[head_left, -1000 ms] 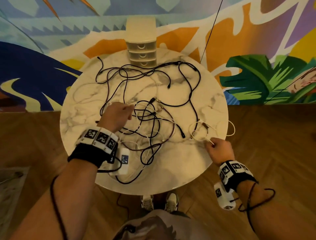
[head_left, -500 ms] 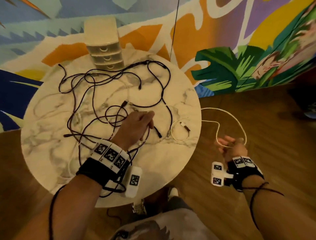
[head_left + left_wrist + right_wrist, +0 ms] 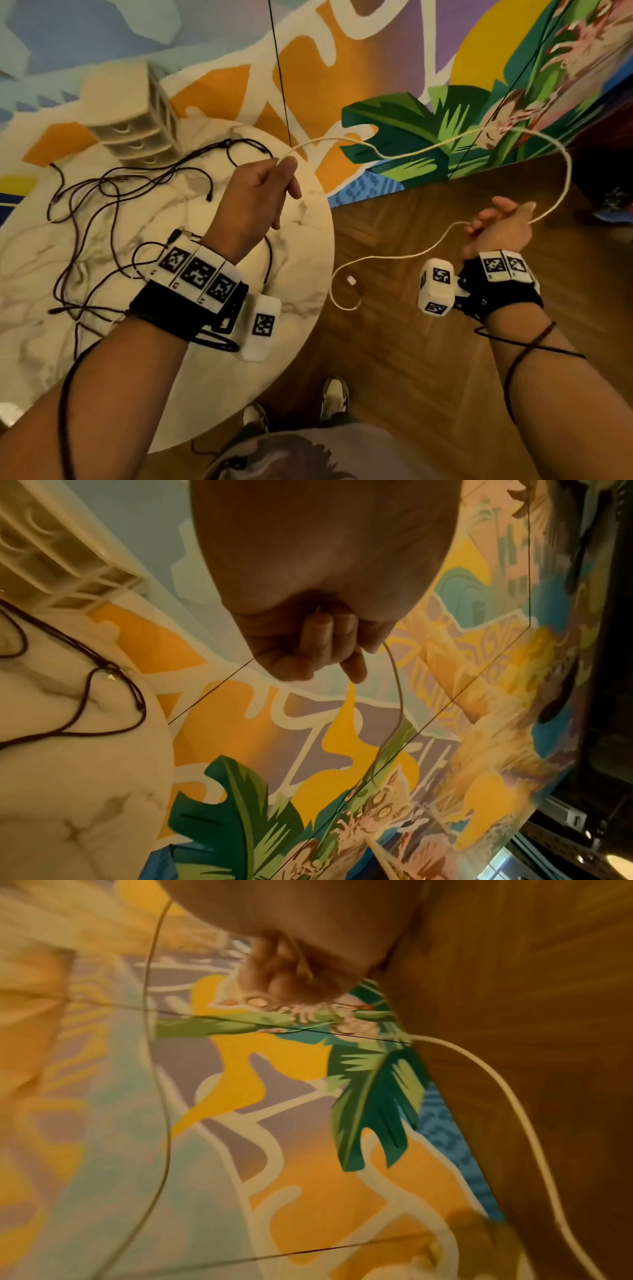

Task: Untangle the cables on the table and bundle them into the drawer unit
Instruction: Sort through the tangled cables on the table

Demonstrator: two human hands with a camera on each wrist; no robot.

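A white cable (image 3: 404, 150) hangs in the air between my hands, free of the tangle. My left hand (image 3: 263, 192) pinches one part of it above the table's right edge; the left wrist view shows the cable (image 3: 397, 696) leaving my curled fingers (image 3: 318, 639). My right hand (image 3: 496, 226), out over the floor, grips the cable farther along, and its tail with a white plug (image 3: 351, 280) dangles below. The right wrist view is blurred and shows the cable (image 3: 507, 1096) curving away. Several dark cables (image 3: 113, 205) lie tangled on the round marble table (image 3: 301, 291). The beige drawer unit (image 3: 133, 120) stands at the table's back, drawers closed.
A painted mural wall (image 3: 411, 85) rises right behind the table. Wooden floor (image 3: 394, 359) lies to the right, under my right hand. Thin black lines (image 3: 279, 68) run down the wall. My shoes (image 3: 334, 397) stand at the table's near edge.
My right hand pulled the white cable off the table and out to the right. My left hand left the tangle, rose and took hold of the white cable. The view turned right.
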